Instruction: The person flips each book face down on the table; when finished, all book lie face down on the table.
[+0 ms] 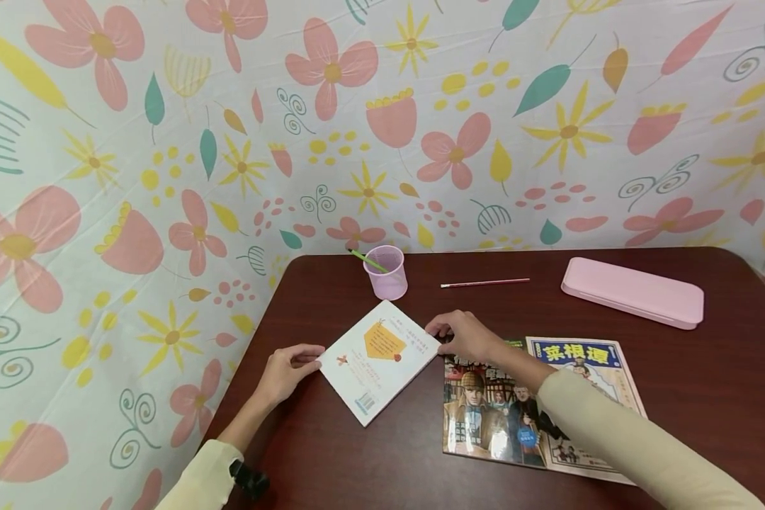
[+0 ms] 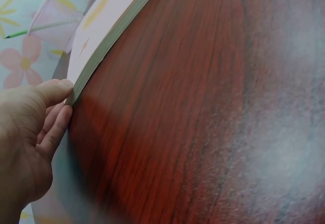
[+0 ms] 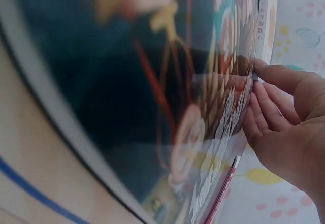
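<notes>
A white book [image 1: 370, 386] with an orange envelope picture and printed text lies turned cornerwise at the middle left of the table. My left hand [image 1: 285, 372] pinches its left corner; in the left wrist view the thumb [image 2: 56, 91] is on top and a finger is at the underside. At the opposite corner my right hand [image 1: 468, 336] grips the book between thumb and fingers, its forearm crossing above two magazines. The right wrist view has this hand [image 3: 289, 112] beside a blurred, glossy magazine cover, with a strip of the white book [image 3: 266, 26] beyond.
Behind the book stands a pink mesh cup [image 1: 389, 283] with a green pencil [image 1: 370, 261]. A thin red paintbrush [image 1: 491, 282] and a pink pencil case [image 1: 631, 292] lie farther right. Two magazines, one dark [image 1: 472, 425] and one pale [image 1: 618, 368], lie side by side. A floral curtain [image 1: 370, 142] hangs behind.
</notes>
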